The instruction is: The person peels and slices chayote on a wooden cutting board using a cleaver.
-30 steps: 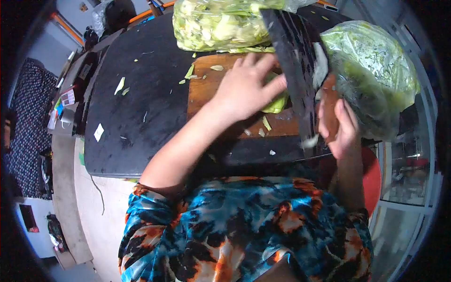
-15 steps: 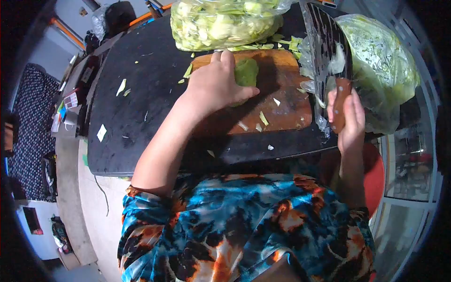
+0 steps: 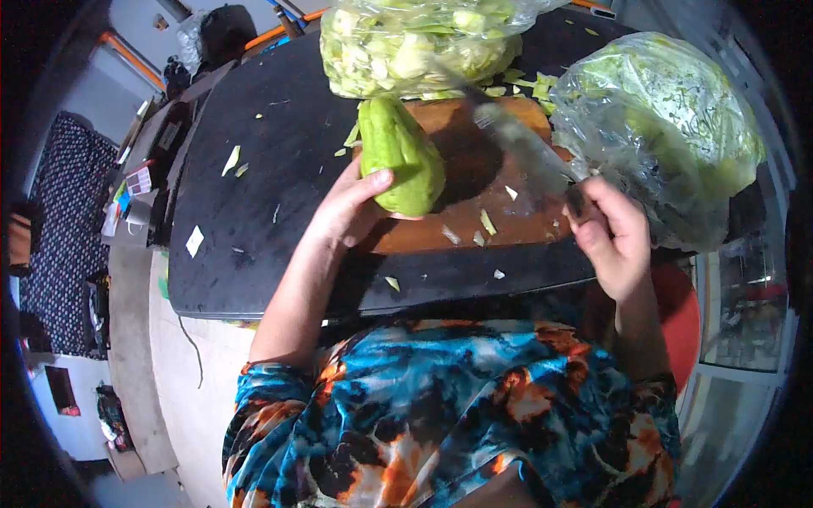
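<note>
In my left hand point(image 3: 345, 207) a whole light-green chayote point(image 3: 401, 161) is held up above the wooden cutting board point(image 3: 461, 199); my thumb lies across its lower side and the other fingers are partly hidden behind it. My right hand point(image 3: 616, 241) is closed round the handle of a large knife point(image 3: 523, 140). The broad blade, smeared by motion, points up and left over the board's right part, apart from the chayote. Small peel scraps point(image 3: 488, 223) lie on the board.
A clear bag of cut pale-green pieces point(image 3: 415, 55) stands behind the board. At the right is another plastic bag point(image 3: 669, 127) with green contents. Scraps, such as a white piece point(image 3: 195, 241), dot the black table point(image 3: 254, 212). A red seat point(image 3: 677, 317) shows below its right edge.
My left hand has lifted the chayote off the board and turned it into plain view. The knife, upright at the right before, has swung left and down over the board.
</note>
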The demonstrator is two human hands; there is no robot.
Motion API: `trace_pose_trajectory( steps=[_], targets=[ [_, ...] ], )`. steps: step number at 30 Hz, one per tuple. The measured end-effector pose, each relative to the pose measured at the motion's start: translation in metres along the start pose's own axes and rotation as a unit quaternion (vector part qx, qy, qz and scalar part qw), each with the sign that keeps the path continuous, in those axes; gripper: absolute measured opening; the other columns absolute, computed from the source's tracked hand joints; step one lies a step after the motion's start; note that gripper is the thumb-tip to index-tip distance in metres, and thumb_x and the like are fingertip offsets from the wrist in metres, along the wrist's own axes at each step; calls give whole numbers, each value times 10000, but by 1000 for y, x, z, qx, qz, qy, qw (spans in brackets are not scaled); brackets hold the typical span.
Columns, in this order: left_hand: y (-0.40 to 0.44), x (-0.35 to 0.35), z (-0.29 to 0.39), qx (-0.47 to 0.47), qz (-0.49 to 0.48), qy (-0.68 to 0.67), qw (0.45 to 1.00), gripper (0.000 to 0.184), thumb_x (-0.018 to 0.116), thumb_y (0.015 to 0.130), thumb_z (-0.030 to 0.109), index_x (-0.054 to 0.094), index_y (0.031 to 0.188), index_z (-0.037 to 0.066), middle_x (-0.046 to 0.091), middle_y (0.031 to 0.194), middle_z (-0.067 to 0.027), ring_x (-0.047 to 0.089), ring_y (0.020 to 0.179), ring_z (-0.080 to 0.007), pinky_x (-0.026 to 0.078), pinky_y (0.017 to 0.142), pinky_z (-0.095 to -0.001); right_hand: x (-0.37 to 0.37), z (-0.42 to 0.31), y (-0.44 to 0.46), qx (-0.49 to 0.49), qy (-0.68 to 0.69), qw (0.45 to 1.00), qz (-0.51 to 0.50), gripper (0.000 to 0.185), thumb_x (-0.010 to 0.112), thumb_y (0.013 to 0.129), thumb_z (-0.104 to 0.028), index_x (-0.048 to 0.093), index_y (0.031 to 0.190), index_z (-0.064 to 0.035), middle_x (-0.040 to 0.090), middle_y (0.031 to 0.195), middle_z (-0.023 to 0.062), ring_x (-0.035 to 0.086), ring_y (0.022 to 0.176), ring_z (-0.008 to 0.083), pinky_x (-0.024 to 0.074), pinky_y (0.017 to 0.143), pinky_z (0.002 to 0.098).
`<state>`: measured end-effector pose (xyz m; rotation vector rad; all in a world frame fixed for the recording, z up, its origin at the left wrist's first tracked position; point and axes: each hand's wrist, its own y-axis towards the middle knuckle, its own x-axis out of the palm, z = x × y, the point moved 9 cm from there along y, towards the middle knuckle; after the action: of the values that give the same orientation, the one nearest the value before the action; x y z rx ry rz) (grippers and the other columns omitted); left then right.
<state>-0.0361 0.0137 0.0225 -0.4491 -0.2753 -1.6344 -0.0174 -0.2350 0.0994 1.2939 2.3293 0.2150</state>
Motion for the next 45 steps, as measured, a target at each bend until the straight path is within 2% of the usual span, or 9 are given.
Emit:
trace_pose_trajectory(
  steps=[6,8,14,21,24,27,32,37,45],
  targets=[
    [17,18,-11,49,-27,-153,987,500,571,875,178,354,1303,38,514,1191,-112,522,1084,-221,405,959,-354,65,-61,19,-182,-249,946,-99,328,714,711,-333,563,841,-73,558,748,75,581,664,261,463,572,359],
    [0,24,10,172,49,87,980,534,584,866,168,326,1315,39,510,1195,-121,523,1075,-208,407,951,-344,74,-70,18,-213,-288,928,-101,375,711,690,-384,557,836,-75,546,735,63,570,644,256,448,564,354],
    [31,-15,-25,110,70,99,986,566,642,829,172,321,1274,30,513,1161,-128,530,1033,-178,431,901,-312,86,-71,22,-227,-334,909,-101,385,685,701,-426,532,786,-84,506,682,56,549,591,239,435,519,346],
    [2,5,13,271,98,343,894,638,726,744,158,355,1244,21,523,1139,-101,531,1021,-175,421,919,-328,90,-62,27,-232,-344,905,-94,371,656,732,-439,500,723,-104,508,650,50,557,578,233,444,506,348],
    [-10,22,26,337,61,421,840,696,807,632,130,423,1201,13,539,1141,-85,532,1027,-163,417,926,-333,76,-42,41,-175,-327,926,-74,352,639,755,-432,511,737,-104,550,648,60,581,594,259,452,508,373],
    [-5,6,11,182,105,318,924,592,808,614,101,507,1114,1,602,1060,-79,576,949,-144,466,855,-307,76,-42,50,-169,-314,931,-85,304,695,737,-296,522,760,-47,553,671,88,564,605,292,419,523,360],
    [-9,10,17,212,128,271,930,611,782,621,97,474,1138,-5,573,1087,-98,557,988,-161,455,860,-307,72,-41,49,-163,-309,934,-78,281,650,791,-314,548,777,-52,565,661,123,572,609,318,431,531,374],
    [-23,-7,38,255,203,335,884,840,795,565,179,355,1258,2,502,1128,-117,501,1051,-197,392,927,-324,-17,41,59,53,-391,918,39,315,563,862,-373,578,793,-66,587,645,130,578,619,343,430,525,394],
    [-10,-16,25,235,173,122,949,758,716,672,234,323,1285,22,491,1157,-111,496,1067,-210,392,934,-344,-3,43,59,91,-179,978,51,304,541,905,-283,532,826,10,490,620,97,481,567,158,380,535,327]
  ],
)
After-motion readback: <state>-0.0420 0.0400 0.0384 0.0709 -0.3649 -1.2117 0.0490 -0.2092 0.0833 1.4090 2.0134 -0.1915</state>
